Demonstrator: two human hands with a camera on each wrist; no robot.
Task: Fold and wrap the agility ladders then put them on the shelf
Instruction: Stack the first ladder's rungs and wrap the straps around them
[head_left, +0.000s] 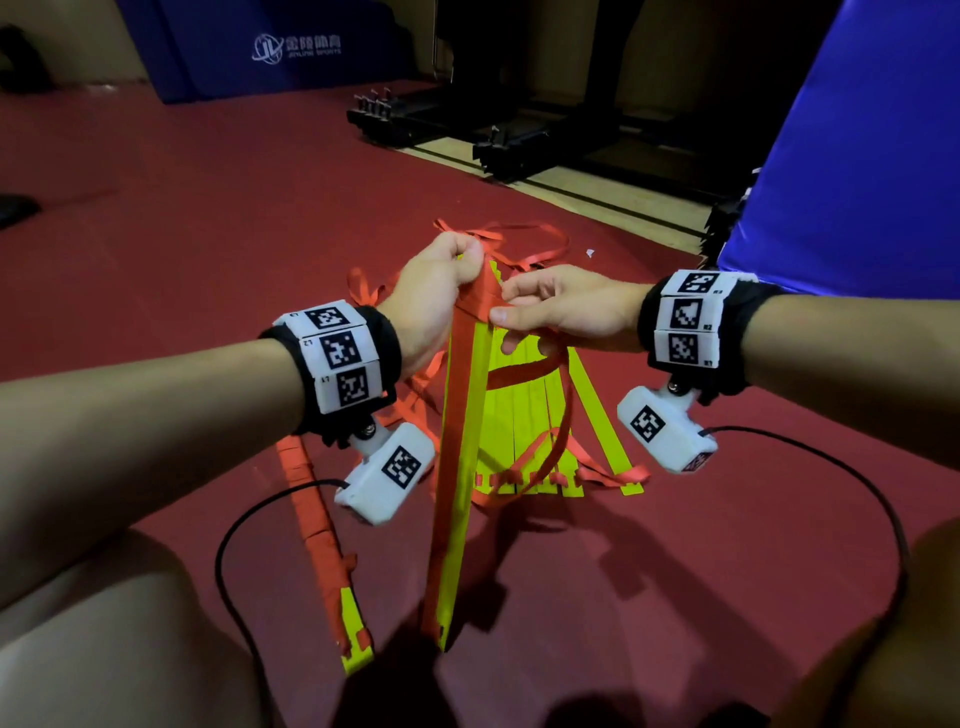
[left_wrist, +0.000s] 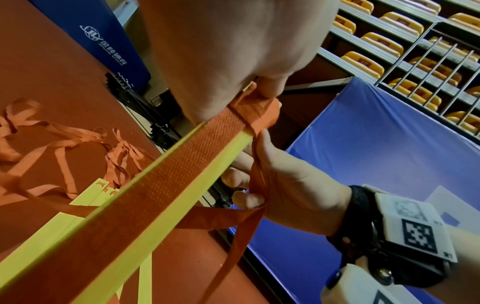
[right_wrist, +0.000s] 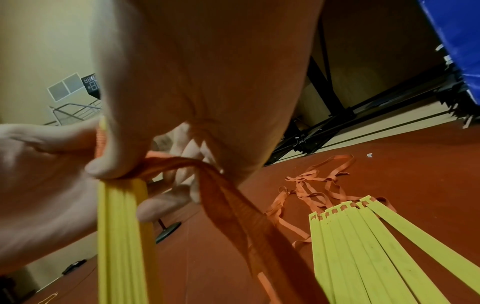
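Here the left hand (head_left: 441, 283) clamps the rung bundle's (head_left: 457, 467) top while the right hand (head_left: 558, 309) pinches the orange strap (head_left: 524, 371); slack there would likely loosen the wrap.

"JINLING SPORTS" logo, blue mat (head_left: 291, 52)

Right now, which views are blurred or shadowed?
Head: sharp, dim room; the bundle and arms cast shadows on the floor. Left wrist: left hand soft up close, strap crisp. Right wrist: right hand blurred, strap and bundle soft; floor rungs clearer.
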